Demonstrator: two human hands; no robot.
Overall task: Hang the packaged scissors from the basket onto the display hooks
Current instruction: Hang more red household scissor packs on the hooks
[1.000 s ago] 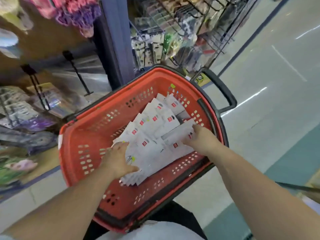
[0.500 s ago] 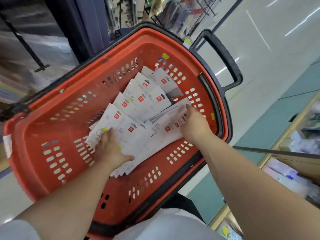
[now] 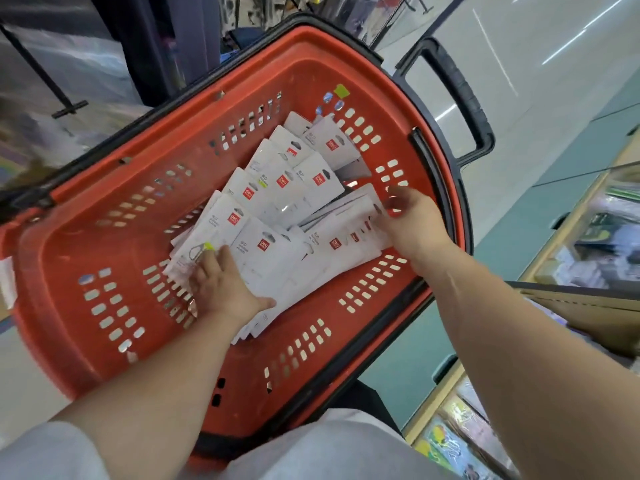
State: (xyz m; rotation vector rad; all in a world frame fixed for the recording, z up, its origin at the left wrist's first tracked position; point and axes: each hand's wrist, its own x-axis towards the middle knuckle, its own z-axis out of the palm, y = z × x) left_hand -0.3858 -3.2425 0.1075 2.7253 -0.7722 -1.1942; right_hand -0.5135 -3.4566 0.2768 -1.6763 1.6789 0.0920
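inside the basket (image 3: pixel 104 323), left hand (image 3: pixel 221 289) on scissor packs (image 3: pixel 277 244), right hand (image 3: pixel 412 226) near rim (image 3: pixel 437 188)

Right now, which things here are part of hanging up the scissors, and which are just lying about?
Part of the job:
scissor packs, fanned out in the basket
left hand, resting on the packs
right hand, at their right edge

Just about:
shelf goods on the right
floor
dark post behind the basket

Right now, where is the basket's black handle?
In the head view, the black handle sticks out from the far right rim of the red basket, beyond the right hand.
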